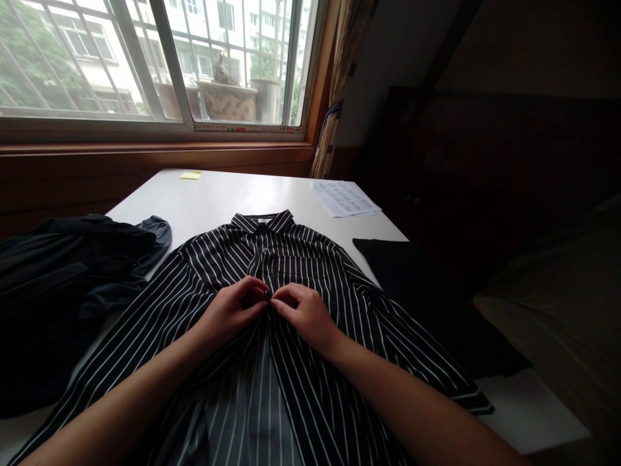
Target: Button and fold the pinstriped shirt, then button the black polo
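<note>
Your left hand and right hand both pinch the front of the striped shirt on the white table; it seems light, soft and slippery, so hold its likely firmer placket.

White desk, pale top showing mostly at the far end — black shirt with white stripes laid across the middle, collar toward the far edge. Rumpled dark garment at left; black cloth, flatter, along the right edge. Yellow note far left — printed sheets far right
</note>
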Demonstrator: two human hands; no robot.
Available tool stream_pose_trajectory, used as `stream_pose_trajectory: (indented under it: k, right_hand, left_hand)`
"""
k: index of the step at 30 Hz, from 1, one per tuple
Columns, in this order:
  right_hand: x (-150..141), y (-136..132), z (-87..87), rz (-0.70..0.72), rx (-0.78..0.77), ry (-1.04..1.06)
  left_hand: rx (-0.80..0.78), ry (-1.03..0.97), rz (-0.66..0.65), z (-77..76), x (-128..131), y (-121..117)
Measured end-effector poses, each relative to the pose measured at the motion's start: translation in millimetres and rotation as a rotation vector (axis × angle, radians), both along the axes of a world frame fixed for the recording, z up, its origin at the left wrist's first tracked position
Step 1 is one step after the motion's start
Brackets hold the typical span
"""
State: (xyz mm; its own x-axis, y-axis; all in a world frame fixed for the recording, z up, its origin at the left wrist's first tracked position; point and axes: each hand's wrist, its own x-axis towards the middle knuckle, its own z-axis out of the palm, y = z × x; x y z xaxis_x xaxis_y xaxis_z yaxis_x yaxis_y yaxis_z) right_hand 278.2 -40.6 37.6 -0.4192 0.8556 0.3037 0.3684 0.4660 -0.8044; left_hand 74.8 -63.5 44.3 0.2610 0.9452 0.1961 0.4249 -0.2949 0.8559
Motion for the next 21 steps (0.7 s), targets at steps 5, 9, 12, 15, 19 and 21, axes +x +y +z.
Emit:
stream_pose_trajectory:
  k: [5,9,12,15,19,21]
  right_hand:
    - [0.0,-0.4,0.5,-0.004,0.006,-0.005]
    - [0.1,-0.4,0.6,-0.008,0.015,0.000]
    - [0.4,-0.4,0.6,-0.009,0.023,-0.005]
    - [0.8,-0.2,0.5,-0.007,0.030,-0.018]
    - [1.0,0.0,-0.8,0.000,0.022,-0.016]
    - [0.9,0.1,-2.0,0.006,0.024,-0.017]
  left_hand:
    - [-0.028,-0.016,0.034,-1.2,-0.5,1.8]
    - [-0.038,-0.028,0.045,-0.4,-0.6,2.2]
    - [-0.046,-0.031,0.047,1.2,-0.8,1.4]
    - [-0.058,-0.041,0.039,2.8,-1.5,0.7]
    - [-0.069,-0.042,0.043,3.1,-2.6,0.8]
    - [-0.065,-0.045,0.039,2.4,-2.8,1.2]
